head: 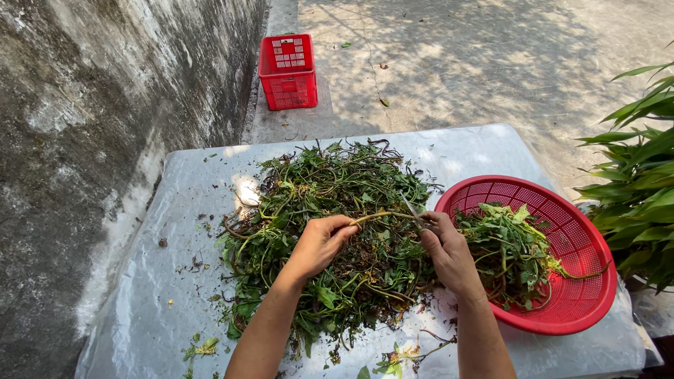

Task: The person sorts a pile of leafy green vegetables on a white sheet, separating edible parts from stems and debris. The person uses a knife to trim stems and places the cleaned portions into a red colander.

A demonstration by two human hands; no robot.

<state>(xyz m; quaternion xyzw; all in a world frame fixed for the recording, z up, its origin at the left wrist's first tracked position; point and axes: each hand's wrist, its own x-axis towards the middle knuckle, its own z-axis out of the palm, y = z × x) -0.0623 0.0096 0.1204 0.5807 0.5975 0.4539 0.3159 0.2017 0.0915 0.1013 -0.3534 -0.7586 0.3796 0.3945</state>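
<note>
While we look down from the head camera, we see our left hand (319, 242) pinched shut on one end of a pale green stem (382, 215), which runs level across to our right hand (446, 249). That right hand is curled closed around a small blade (413, 210) whose tip touches the stem near its right end; we cannot tell how the handle sits in the palm. Both hands hover just above a big heap of leafy green vines (330, 224) spread over a table covered in clear plastic sheet (140, 302). Just right of the heap, touching the right wrist's side, stands a round red basket (583, 295) with a smaller pile of picked greens (509, 249) inside. Loose leaf scraps (200, 347) lie near the table's front edge. Well beyond the table, 1 red crate (288, 71) sits on the concrete ground beside a stained wall (84, 126), and a leafy plant (642, 175) stands at the right.
</note>
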